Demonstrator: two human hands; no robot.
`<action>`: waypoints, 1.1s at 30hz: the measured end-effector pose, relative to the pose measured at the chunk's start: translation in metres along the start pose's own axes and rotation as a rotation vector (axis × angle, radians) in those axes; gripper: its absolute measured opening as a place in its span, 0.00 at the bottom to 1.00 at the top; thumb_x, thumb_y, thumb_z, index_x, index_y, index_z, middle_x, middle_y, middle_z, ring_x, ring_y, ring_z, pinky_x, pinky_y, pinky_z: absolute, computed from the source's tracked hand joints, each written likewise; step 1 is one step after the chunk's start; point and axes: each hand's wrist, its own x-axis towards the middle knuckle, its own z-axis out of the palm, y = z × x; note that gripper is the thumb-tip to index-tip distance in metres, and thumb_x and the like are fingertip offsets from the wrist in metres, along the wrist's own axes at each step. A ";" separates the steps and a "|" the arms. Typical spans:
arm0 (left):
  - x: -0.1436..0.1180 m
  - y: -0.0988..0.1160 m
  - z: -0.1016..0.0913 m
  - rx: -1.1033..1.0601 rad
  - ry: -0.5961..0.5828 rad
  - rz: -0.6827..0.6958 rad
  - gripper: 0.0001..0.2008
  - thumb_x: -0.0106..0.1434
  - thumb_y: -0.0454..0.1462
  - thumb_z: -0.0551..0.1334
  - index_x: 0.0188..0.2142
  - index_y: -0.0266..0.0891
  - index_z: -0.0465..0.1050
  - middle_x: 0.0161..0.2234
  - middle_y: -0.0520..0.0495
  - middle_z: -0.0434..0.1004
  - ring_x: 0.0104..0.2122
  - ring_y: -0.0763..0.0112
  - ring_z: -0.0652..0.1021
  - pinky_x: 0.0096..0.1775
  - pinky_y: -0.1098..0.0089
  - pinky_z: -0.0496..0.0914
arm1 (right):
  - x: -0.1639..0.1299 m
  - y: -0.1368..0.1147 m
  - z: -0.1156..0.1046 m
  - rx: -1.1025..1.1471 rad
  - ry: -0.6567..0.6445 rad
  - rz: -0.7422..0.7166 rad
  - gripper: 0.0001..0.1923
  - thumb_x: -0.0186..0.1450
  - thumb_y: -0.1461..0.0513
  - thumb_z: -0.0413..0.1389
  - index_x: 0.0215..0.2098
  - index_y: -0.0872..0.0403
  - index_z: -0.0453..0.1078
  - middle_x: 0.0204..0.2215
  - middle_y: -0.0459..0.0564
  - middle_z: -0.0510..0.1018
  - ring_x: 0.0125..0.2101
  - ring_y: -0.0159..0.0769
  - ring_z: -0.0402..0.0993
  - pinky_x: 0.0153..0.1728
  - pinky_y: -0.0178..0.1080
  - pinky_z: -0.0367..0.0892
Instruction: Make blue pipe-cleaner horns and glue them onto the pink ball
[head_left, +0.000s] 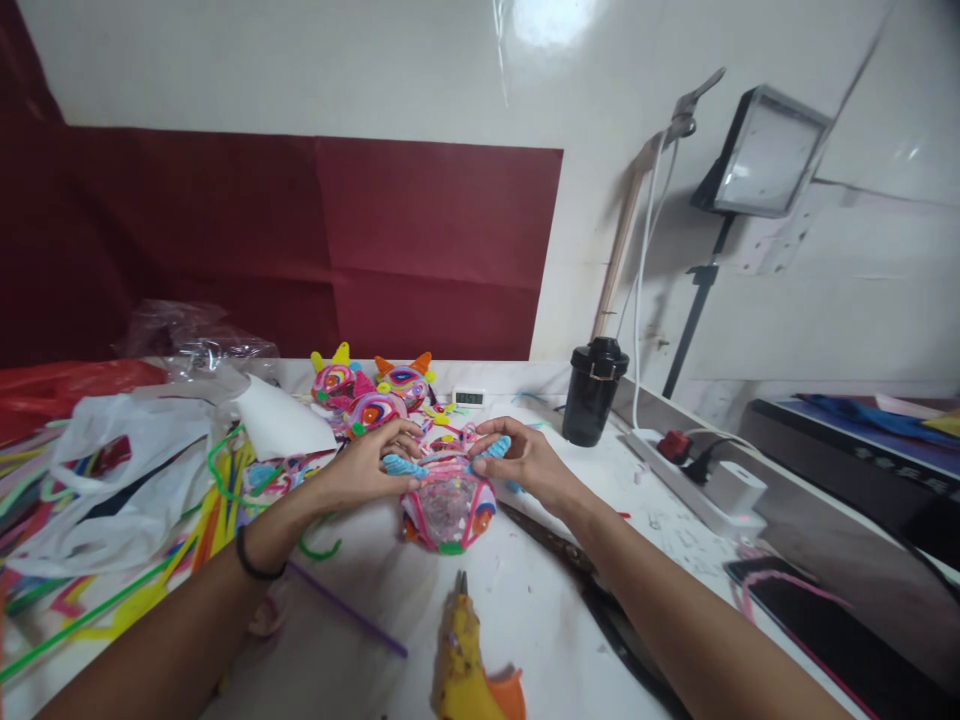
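Pink craft piece held in both hands

Pink, clear-bodied ornament [448, 505] rests mid-worktop [525, 620], trimmed with blue fuzzy stems. Left hand [367, 465] pinches one blue stem at the ornament's top left; right hand [525, 462] pinches another at the top right. Each grip is narrow, closed on its stem. Yellow glue gun [461, 655] lies just in front; scissors [570, 560] beside the right forearm; black cup [592, 390] behind.

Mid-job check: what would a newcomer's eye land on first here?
Both hands, left hand and right hand, pinch blue pipe cleaners onto a pink craft mask at table centre. Behind it sit finished masks; a yellow glue gun lies nearest the camera, with loose pipe cleaners at left.
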 end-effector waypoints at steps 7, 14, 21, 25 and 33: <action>0.001 -0.005 0.000 0.035 0.013 0.035 0.27 0.52 0.39 0.66 0.49 0.42 0.59 0.40 0.47 0.72 0.42 0.64 0.75 0.32 0.72 0.70 | -0.006 -0.004 -0.017 -0.140 -0.239 0.049 0.42 0.45 0.59 0.69 0.55 0.47 0.58 0.48 0.50 0.71 0.44 0.40 0.68 0.44 0.43 0.62; 0.001 -0.003 -0.001 0.067 0.036 0.047 0.27 0.52 0.36 0.65 0.51 0.40 0.58 0.40 0.45 0.74 0.43 0.62 0.75 0.38 0.67 0.70 | -0.003 0.015 -0.021 -0.265 -0.319 0.028 0.53 0.43 0.57 0.71 0.61 0.47 0.49 0.47 0.50 0.69 0.49 0.44 0.63 0.49 0.46 0.60; -0.001 -0.002 -0.002 -0.028 0.020 -0.024 0.30 0.52 0.39 0.66 0.53 0.41 0.56 0.41 0.46 0.73 0.41 0.64 0.74 0.38 0.67 0.68 | -0.003 0.017 -0.020 -0.206 -0.306 0.019 0.51 0.44 0.57 0.71 0.60 0.47 0.51 0.51 0.52 0.67 0.48 0.43 0.65 0.50 0.47 0.59; -0.008 0.001 -0.007 -0.145 -0.052 -0.113 0.33 0.49 0.38 0.68 0.53 0.44 0.56 0.45 0.47 0.69 0.33 0.73 0.74 0.33 0.71 0.68 | -0.003 0.020 -0.019 -0.139 -0.317 0.020 0.50 0.44 0.58 0.71 0.60 0.46 0.51 0.50 0.51 0.68 0.47 0.42 0.65 0.50 0.46 0.59; -0.012 -0.019 -0.008 -0.352 -0.199 -0.211 0.38 0.41 0.34 0.72 0.52 0.43 0.60 0.47 0.45 0.73 0.39 0.67 0.76 0.38 0.68 0.71 | -0.002 0.019 -0.018 -0.117 -0.329 0.009 0.46 0.46 0.58 0.70 0.58 0.46 0.54 0.49 0.51 0.70 0.46 0.42 0.67 0.50 0.48 0.56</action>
